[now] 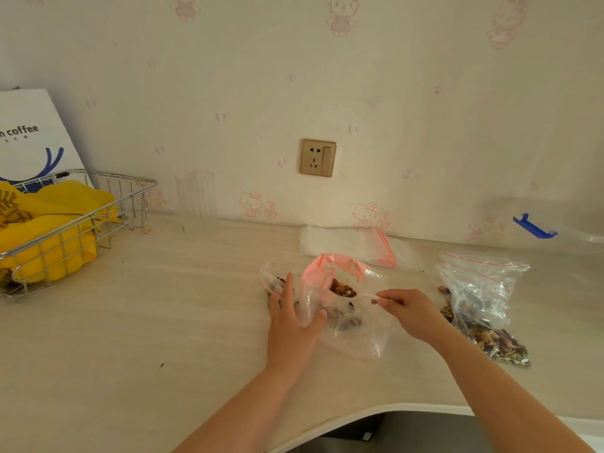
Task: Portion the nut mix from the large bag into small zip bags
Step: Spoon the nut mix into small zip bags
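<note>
Nearest, the curved front edge of the tabletop (327,416) is running below both forearms, with bare surface lying open to the left. The left hand (291,325) is gripping the side of a small zip bag (340,302), holding its pink-tinted mouth open; the right hand (408,308) is pinching a clear plastic spoon (359,297) loaded with nut mix at that mouth. To the right, the large bag (480,302) of nut mix is lying slumped. Beyond, a stack of empty zip bags (353,243) is lying against the wall; a wire basket (81,220) is sitting far left.
</note>
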